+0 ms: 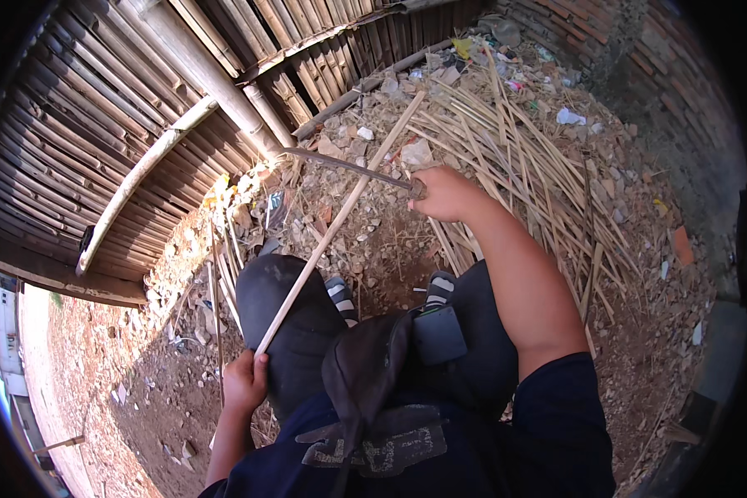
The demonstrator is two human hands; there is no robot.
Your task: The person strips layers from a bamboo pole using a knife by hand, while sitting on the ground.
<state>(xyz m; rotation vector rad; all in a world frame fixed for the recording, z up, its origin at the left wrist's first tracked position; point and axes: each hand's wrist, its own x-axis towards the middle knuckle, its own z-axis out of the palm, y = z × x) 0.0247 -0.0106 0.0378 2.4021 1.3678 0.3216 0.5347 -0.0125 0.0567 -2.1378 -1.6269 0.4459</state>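
Note:
My left hand (245, 382) is closed round the lower end of a long, pale bamboo strip (319, 249) beside my left knee. The strip slants up and away to the right, past my knee, its far end raised toward the rubble. In my right hand (446, 195) is the handle of a long, dark-bladed knife (328, 160), its blade pointing left. That blade crosses the strip in its upper half; whether it bites into the wood I cannot tell. My fingers hide most of the handle.
A loose heap of split bamboo strips (527, 166) lies on the rubble-strewn ground at the right. A bamboo-slat wall (100, 124) with thick poles stands at the left, and a brick wall (681, 66) at the far right. Several more strips lean left of my knee.

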